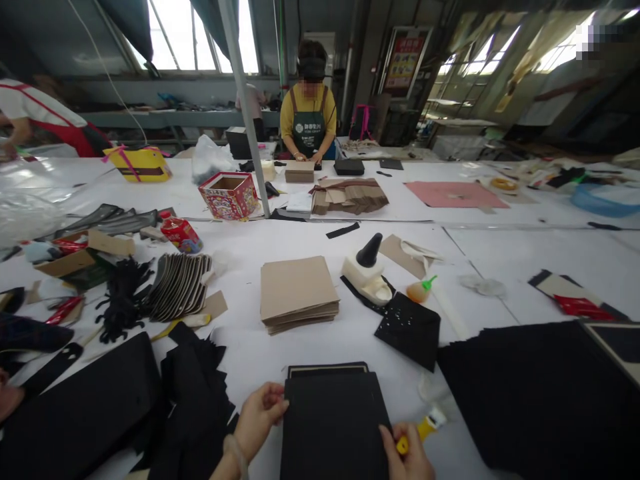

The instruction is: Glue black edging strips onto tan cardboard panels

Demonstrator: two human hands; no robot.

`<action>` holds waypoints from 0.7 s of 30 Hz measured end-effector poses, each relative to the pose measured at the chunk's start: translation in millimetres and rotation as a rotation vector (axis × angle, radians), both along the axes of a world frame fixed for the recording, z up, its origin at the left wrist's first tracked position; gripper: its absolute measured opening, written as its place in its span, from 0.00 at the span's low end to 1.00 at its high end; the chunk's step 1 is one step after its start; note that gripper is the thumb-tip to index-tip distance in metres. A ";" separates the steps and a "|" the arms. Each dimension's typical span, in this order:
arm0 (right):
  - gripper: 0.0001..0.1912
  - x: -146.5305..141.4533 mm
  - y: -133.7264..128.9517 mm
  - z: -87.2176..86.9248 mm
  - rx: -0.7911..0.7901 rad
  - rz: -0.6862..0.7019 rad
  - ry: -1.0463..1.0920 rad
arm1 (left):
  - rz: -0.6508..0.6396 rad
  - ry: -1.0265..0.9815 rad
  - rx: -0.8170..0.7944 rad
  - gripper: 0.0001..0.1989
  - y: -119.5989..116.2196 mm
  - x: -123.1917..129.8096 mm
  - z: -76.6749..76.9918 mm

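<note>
A black rectangular panel (334,427) lies in front of me, over another panel whose black edge and pale inner border (327,368) show at the top. My left hand (261,415) pinches the panel's left edge near its upper corner. At the lower right edge, my right hand (409,453) has its thumb against the panel and holds a yellow-handled brush (423,429), bristles pointing up and right. Beyond the panel sits a stack of brown boards (299,291). To its right is a white glue container (365,275) with a black cone on top.
Black sheets (540,393) cover the right side. Black strips (195,400) and a large black piece (85,413) lie left; another person's hand (9,397) is at the left edge. A metal pole (245,100) rises beyond. A person in an apron (309,123) works across the table.
</note>
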State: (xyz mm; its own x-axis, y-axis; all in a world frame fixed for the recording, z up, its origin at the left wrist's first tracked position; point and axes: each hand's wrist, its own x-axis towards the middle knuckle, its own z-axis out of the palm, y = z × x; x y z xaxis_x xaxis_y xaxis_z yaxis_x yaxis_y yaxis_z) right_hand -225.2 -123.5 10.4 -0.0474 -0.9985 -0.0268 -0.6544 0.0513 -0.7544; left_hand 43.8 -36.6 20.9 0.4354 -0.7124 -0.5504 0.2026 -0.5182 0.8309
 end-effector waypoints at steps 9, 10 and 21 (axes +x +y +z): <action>0.20 0.1 -20.9 -40.1 -0.126 0.269 0.090 | 0.040 -0.273 0.064 0.17 -16.3 -4.8 -25.8; 0.20 -0.3 -20.8 -42.5 -0.135 0.274 0.093 | 0.042 -0.295 0.072 0.16 -15.8 -5.5 -27.4; 0.20 1.9 -22.1 -47.8 -0.171 0.265 0.129 | 0.042 -0.500 0.102 0.09 -18.5 -11.0 -24.1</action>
State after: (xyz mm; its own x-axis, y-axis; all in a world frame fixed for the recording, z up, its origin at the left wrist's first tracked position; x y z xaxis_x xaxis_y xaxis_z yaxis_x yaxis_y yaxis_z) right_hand -223.3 -145.5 -37.4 0.2221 -0.9661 0.1317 -0.7188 -0.2535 -0.6473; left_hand 32.8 -55.1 -3.1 0.6905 -0.6419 -0.3334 -0.1842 -0.6018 0.7771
